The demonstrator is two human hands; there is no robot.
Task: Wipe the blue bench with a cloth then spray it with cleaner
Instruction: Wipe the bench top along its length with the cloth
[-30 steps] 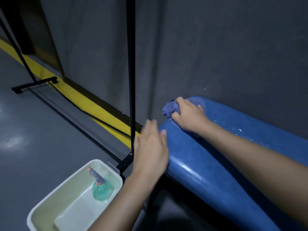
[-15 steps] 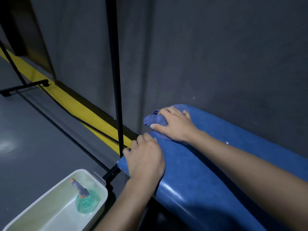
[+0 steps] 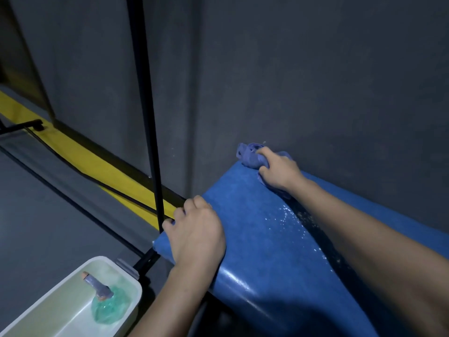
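Note:
The blue bench (image 3: 257, 229) runs from the centre to the lower right, its padded top wet with small droplets. My right hand (image 3: 279, 172) grips a bunched blue-purple cloth (image 3: 250, 155) at the bench's far corner against the wall. At the near left end of the bench my left hand (image 3: 196, 232) presses down, its fingers curled over the edge. A green spray bottle (image 3: 109, 304) with a grey nozzle lies in the white bin at the lower left.
The white plastic bin (image 3: 73, 280) stands on the grey floor beside the bench end. A black stand pole (image 3: 145, 113) rises just left of my left hand, with its base bars across the floor. A yellow floor stripe (image 3: 80, 154) runs along the dark wall.
My right hand has slid the cloth from the bench's left end toward the far corner by the wall. My left hand has settled onto the bench's end edge.

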